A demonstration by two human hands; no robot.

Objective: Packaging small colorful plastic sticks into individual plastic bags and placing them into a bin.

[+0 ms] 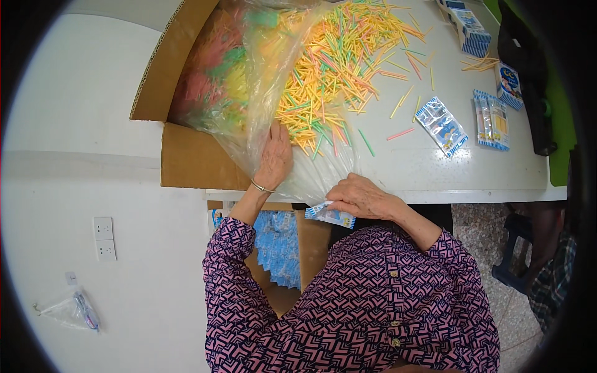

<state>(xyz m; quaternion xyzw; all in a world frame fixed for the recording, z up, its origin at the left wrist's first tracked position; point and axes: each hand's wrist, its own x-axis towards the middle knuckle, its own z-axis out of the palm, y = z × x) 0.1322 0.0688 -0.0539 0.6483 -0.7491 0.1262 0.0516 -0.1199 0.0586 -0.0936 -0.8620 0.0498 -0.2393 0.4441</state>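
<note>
My left hand [275,160], with a bangle at its wrist, is closed on a fold of the clear plastic bag [267,68] beside the loose sticks; its fingertips are partly hidden. A big heap of thin yellow, pink, orange and green sticks [336,62] spreads over the plastic and the table. At the table's front edge, my right hand [362,198] pinches a small blue-and-white packet [336,216] between thumb and fingers. Whether the packet has sticks inside cannot be seen.
A cardboard box [202,155] holds the bag at left. Flat packets [441,126], more filled packets [492,120] and small boxes [469,31] lie at right on the white table [423,177]. Below, an open carton holds blue packets [277,245]. A dark stool [516,248] stands at right.
</note>
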